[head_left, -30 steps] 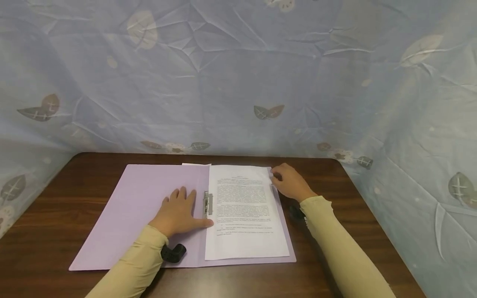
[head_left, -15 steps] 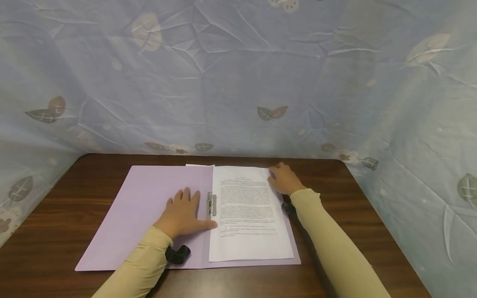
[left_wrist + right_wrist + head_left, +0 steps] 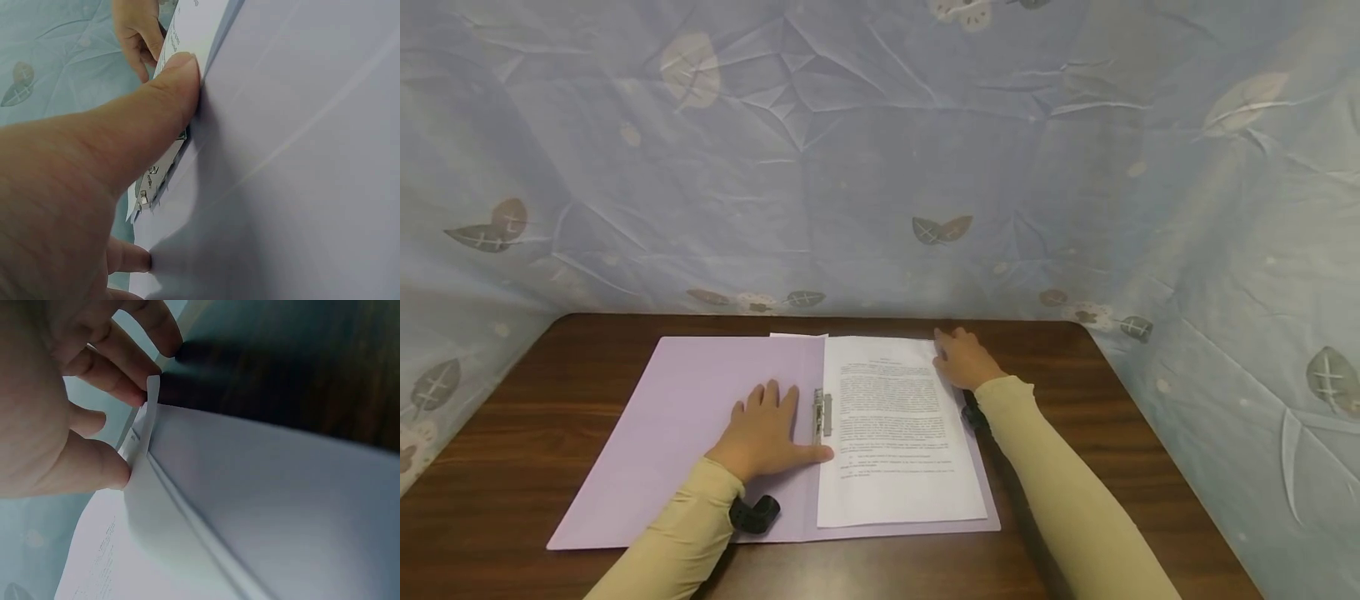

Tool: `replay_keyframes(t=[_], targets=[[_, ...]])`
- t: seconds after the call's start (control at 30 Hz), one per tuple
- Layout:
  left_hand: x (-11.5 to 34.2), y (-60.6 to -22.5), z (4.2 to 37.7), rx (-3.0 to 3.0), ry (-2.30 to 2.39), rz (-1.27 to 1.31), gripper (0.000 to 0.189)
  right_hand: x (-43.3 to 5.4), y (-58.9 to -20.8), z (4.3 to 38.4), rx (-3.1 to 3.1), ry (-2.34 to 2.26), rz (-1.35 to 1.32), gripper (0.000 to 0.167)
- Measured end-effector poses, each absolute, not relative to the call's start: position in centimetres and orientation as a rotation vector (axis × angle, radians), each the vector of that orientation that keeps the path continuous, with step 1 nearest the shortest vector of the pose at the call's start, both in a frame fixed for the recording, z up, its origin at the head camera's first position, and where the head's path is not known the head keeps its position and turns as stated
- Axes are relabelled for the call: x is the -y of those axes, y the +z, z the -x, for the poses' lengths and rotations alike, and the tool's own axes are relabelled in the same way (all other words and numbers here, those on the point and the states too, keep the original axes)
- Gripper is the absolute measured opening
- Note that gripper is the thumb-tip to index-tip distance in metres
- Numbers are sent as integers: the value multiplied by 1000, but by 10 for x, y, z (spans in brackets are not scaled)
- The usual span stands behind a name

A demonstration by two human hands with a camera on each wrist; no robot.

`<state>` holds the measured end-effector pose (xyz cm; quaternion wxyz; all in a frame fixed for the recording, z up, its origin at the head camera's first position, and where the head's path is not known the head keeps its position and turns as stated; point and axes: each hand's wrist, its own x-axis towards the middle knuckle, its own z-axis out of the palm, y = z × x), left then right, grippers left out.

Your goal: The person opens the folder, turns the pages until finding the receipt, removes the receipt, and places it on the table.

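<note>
An open lilac folder (image 3: 715, 392) lies on the table with a metal clip (image 3: 817, 412) along its fold. Printed white sheets (image 3: 895, 425) lie on its right half. My left hand (image 3: 767, 433) is spread on the left cover, its thumb on the sheets' left edge beside the clip. In the left wrist view, this thumb (image 3: 156, 103) presses the paper edge. My right hand (image 3: 964, 358) touches the sheets' top right corner. In the right wrist view, its thumb (image 3: 100, 465) meets the paper edge, with the fingers apart from it near a raised narrow paper strip (image 3: 150, 412).
A dark wood table (image 3: 512, 433) bears the folder. Behind and to the right hangs a pale leaf-patterned cloth (image 3: 865, 167). Another white sheet's edge (image 3: 797, 335) sticks out past the folder's top. Black wrist devices (image 3: 755, 514) sit under both wrists.
My right hand has shifted slightly left along the top right corner, and its fingers have straightened over the edge. The left hand stays spread in place. The head view has moved a little.
</note>
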<state>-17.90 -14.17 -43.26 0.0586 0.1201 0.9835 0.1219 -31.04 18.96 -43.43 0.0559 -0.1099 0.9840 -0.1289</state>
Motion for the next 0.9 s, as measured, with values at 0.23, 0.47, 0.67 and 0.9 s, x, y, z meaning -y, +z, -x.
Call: replay_keyframes(t=[0.23, 0.47, 0.67, 0.9], targets=[[142, -432, 179, -2981, 384, -364, 120, -187, -433, 309, -2983, -357, 318, 43], [142, -435, 179, -2990, 388, -367, 120, -185, -436, 310, -3053, -358, 311, 37], [141, -436, 179, -2999, 395, -369, 120, -185, -436, 310, -3105, -278, 320, 34], [140, -432, 176, -2987, 404, -363, 121, -187, -435, 310, -3096, -288, 307, 36]])
